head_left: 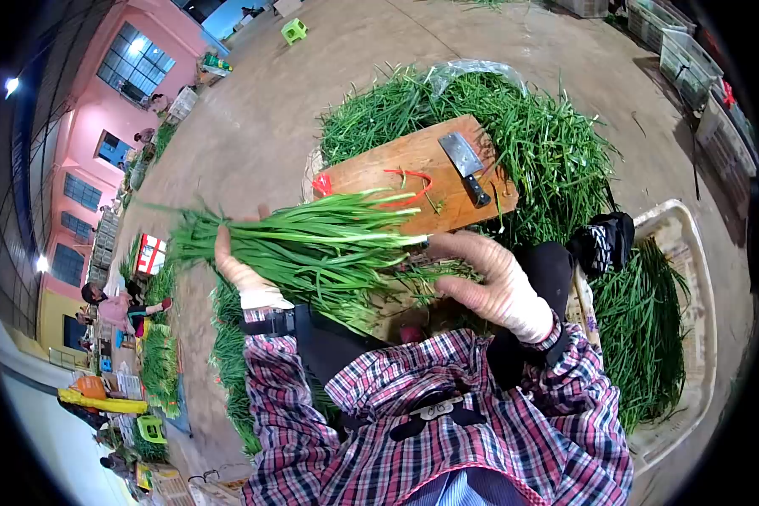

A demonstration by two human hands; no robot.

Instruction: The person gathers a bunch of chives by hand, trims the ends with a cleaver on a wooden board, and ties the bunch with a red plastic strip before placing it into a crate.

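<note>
My left hand [238,268], its wrist wrapped in a pale band, is closed around the leafy end of a bunch of garlic chives [312,244]. The bunch lies sideways above my lap, pale stem ends to the right. By those ends is my right hand [496,282], thumb and fingers apart, with nothing seen in it. Just beyond the bunch, a wooden board [371,173] carries a cleaver [460,156] with a black handle and red ties [426,181]. Loose chive scraps [422,278] lie below my hands.
A large heap of chives [557,152] surrounds the board's far and right sides. At my right stands a pale plastic crate [702,312] with more chives; another pile [232,354] lies at my left. Crates [691,67] line the right edge. Several people sit far left, near a green stool [293,32].
</note>
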